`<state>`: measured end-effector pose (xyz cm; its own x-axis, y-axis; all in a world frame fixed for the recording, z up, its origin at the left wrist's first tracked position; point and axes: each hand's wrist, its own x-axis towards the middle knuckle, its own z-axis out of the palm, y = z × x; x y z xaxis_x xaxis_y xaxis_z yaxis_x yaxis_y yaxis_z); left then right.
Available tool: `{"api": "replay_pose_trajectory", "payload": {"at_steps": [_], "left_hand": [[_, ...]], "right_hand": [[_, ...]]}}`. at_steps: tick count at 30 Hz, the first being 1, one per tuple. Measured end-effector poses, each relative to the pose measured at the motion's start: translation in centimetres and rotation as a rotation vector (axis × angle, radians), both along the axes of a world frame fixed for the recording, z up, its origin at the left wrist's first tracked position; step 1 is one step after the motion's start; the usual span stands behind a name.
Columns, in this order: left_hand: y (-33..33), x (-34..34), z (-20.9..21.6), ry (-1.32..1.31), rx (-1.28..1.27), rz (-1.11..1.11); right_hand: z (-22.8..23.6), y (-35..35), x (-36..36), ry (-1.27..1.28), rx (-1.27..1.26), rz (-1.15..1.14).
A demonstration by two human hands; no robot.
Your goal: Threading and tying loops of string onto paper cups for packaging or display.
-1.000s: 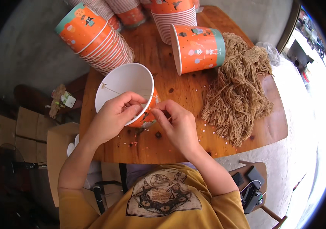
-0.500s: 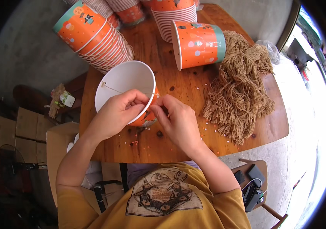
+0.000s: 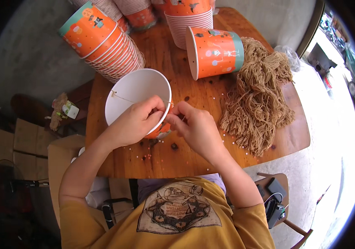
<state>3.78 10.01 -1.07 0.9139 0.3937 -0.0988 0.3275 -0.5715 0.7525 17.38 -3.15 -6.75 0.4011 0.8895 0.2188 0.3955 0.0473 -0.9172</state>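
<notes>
A paper bucket [image 3: 117, 108] with a white inside and an orange printed outside stands tilted in front of me on the wooden table. A thin tan cord [image 3: 123, 98] runs from a knot at its left wall across the mouth to the right rim. My left hand [image 3: 138, 118] reaches inside, fingers pinched together against the right wall; what they hold is hidden. Just outside that rim, my right hand [image 3: 196, 128] pinches with thumb and forefinger by the cord's end. Its fingertips touch the bucket, and the exact grip is partly hidden.
Nested bucket stacks [image 3: 106, 50] stand at the back left, another stack [image 3: 189, 25] farther back. One orange bucket [image 3: 217, 54] lies on its side beside a heap of tan cords [image 3: 258, 99]. Small dots litter the table [image 3: 177, 159]. A stool [image 3: 275, 186] with electronic devices stands right.
My right fingers have curled in slightly at the rim, and my left hand has shifted a little. The view has moved slightly. The cord still spans the bucket's mouth.
</notes>
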Motion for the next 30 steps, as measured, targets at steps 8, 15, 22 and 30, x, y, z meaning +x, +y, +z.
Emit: {"api": "replay_pose_trajectory", "payload": {"at_steps": [8,15,22,30], "left_hand": [[0.6,-0.8,0.9,-0.122,0.083,0.081],[0.4,-0.8,1.7,-0.193,-0.032,0.073],[0.2,-0.9,1.6,-0.213,-0.739,0.207],[1.0,-0.1,0.0,-0.167,-1.143,0.202]], "right_hand": [[1.7,-0.7,1.2,0.244,0.063,0.049],[3.3,1.2,1.0,-0.013,-0.075,0.126],[1.4,2.1,1.2,0.361,-0.024,0.167],[1.8,2.0,1.1,0.557,-0.040,0.207]]}}
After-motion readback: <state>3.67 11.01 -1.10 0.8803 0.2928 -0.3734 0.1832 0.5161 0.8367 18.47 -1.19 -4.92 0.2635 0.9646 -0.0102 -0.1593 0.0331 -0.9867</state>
